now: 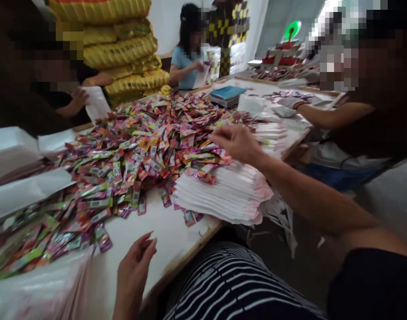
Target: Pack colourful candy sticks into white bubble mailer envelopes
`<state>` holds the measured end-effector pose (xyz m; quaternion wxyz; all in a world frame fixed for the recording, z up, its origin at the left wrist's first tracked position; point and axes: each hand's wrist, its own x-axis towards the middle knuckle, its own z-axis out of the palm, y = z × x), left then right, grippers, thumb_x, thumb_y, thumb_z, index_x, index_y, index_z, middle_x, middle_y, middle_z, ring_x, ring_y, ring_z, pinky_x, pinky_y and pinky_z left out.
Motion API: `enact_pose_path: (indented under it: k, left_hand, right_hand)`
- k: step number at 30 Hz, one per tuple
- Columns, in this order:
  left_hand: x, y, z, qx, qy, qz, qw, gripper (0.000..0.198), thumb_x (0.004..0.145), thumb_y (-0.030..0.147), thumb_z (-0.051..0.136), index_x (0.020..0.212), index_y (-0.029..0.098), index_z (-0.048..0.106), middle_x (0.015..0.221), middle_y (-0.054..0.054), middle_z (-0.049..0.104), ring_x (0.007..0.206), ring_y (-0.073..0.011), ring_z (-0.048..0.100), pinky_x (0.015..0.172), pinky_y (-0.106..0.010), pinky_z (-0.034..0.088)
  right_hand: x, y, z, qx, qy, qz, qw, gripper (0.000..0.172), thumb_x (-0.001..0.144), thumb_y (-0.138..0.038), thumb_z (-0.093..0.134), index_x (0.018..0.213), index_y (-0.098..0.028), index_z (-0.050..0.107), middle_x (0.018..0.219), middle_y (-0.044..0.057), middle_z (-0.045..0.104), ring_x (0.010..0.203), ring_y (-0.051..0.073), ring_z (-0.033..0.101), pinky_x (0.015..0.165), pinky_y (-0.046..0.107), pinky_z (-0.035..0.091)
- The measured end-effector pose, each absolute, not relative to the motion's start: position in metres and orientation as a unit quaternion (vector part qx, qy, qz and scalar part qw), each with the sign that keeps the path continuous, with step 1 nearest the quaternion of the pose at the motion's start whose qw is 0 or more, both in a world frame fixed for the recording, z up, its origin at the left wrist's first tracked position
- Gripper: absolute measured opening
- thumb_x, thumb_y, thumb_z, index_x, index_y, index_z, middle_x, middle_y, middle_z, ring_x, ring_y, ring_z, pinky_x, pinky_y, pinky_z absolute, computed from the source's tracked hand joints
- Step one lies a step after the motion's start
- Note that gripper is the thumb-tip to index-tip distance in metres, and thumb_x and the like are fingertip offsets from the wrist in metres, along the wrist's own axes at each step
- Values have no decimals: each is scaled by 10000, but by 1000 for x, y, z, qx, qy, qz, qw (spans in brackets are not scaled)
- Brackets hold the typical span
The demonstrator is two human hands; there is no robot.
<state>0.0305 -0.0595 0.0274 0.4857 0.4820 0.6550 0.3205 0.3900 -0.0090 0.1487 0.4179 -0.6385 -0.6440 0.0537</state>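
My left hand (136,266) hovers over the white tabletop (125,235) near its front edge. Its fingers are loosely bent and slightly apart, and nothing shows in them. To the right, my right hand (238,143) reaches over the pile of small, colourful sachets (150,133), its fingers drawn together. Whatever is in its fingertips, if anything, I cannot make out. Just below that hand lies a fanned stack of white plastic bags (219,193), with a few sachets on top. Sachets spread across most of the table, many pink, purple, orange and green.
More white bags (39,284) lie at the front left. Across the table a person in a blue shirt (188,66) holds a white bag. Other people sit left and right. A blue-topped box (227,95) stands behind the pile; yellow sacks (123,53) are stacked beyond.
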Motion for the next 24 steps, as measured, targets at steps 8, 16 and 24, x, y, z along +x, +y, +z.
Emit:
enact_pose_path:
  k: [8,16,24]
  left_hand:
    - [55,-64,-4,570,581,262,519,354,701,410,671,957,169,713,707,-42,688,640,-170,614,618,-280,487]
    - [34,-75,-20,536,624,274,498,300,727,389,673,927,172,725,700,-45,691,645,-169,625,602,-260,485]
    - [88,-65,-1,433,509,314,674,446,710,523,685,937,140,689,765,-53,708,586,-133,637,596,-256,506]
  right_hand:
    - [262,-88,65,-527,-839,80,105,191,938,-224,493,843,-174,651,827,78,662,756,198,580,663,309,381]
    - [267,-94,16,-613,-787,-66,2,196,879,-63,460,909,-132,642,873,138,630,826,273,539,721,371,360]
    - [240,-102,27,-558,-824,-15,98,267,944,-120,427,814,-166,656,779,90,643,772,215,554,695,325,354]
